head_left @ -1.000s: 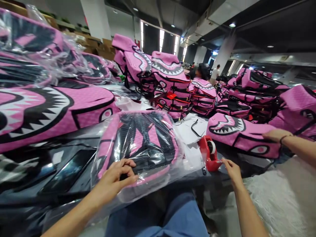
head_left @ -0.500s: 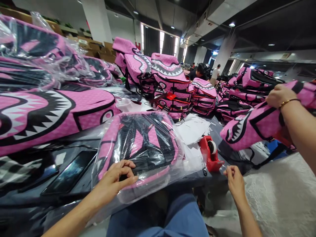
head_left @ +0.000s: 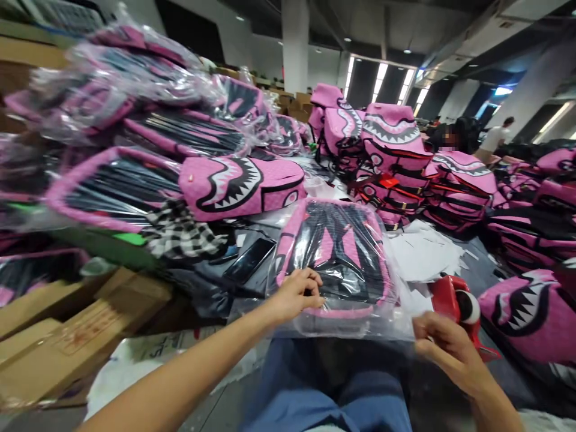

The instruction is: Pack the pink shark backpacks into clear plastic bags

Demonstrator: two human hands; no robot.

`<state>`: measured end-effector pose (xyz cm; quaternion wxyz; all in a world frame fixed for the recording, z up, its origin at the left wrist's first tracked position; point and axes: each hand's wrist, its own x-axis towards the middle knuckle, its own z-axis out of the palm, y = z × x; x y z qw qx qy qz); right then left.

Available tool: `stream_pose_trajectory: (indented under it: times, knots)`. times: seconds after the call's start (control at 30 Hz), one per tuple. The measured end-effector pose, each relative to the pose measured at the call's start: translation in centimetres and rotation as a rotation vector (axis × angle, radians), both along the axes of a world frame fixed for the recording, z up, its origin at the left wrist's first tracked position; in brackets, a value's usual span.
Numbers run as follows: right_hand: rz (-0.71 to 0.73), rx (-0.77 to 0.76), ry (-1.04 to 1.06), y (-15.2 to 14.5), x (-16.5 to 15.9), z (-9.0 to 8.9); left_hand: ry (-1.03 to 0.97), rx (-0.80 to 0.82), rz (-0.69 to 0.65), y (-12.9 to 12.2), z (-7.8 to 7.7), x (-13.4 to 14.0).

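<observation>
A pink and black backpack [head_left: 348, 255] lies in front of me inside a clear plastic bag [head_left: 360, 327], its straps side up. My left hand [head_left: 299, 294] rests on the lower left of the backpack, its curled fingers gripping the plastic. At the bag's right end, my right hand [head_left: 450, 348] is closed in a pinch, slightly blurred. The clear tape it drew from the dispenser is hard to make out against the plastic. Just beyond that hand stands a red tape dispenser [head_left: 452, 306] with a white-cored roll.
Bagged backpacks [head_left: 189, 129] are heaped on the left, above cardboard boxes [head_left: 81, 324]. A phone [head_left: 249, 261] and checkered cloth [head_left: 182, 234] lie left of the work. White paper sheets [head_left: 425, 252] and stacked backpacks [head_left: 391, 156] are behind. Another person [head_left: 497, 138] stands far off.
My right hand has left the tape dispenser and come to the plastic bag's right end. My left hand stays on the bag. The view has swung left; a co-worker's arm has gone out of sight.
</observation>
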<state>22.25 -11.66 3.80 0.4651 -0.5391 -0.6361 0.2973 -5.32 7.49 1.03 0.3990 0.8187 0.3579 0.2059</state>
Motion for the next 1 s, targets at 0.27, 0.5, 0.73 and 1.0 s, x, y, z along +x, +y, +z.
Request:
stream_pose_trajectory:
  times: [0.27, 0.5, 0.73, 1.0]
  knots:
    - [0.267, -0.085, -0.904, 12.7, -2.1, 2.9, 0.026, 0.022, -0.006, 0.0, -0.4, 0.1]
    - [-0.148, -0.025, -0.753, 10.0, -0.1, 0.5, 0.024, 0.032, -0.032, 0.1, -0.8, 0.0]
    - [-0.011, 0.047, -0.864, 9.0, -4.1, -2.0, 0.017, 0.211, -0.130, -0.8, 0.6, -1.5]
    - [-0.008, 0.142, -0.805, 10.3, -3.6, -2.2, 0.141, 0.611, -0.051, -0.6, 0.4, -6.1]
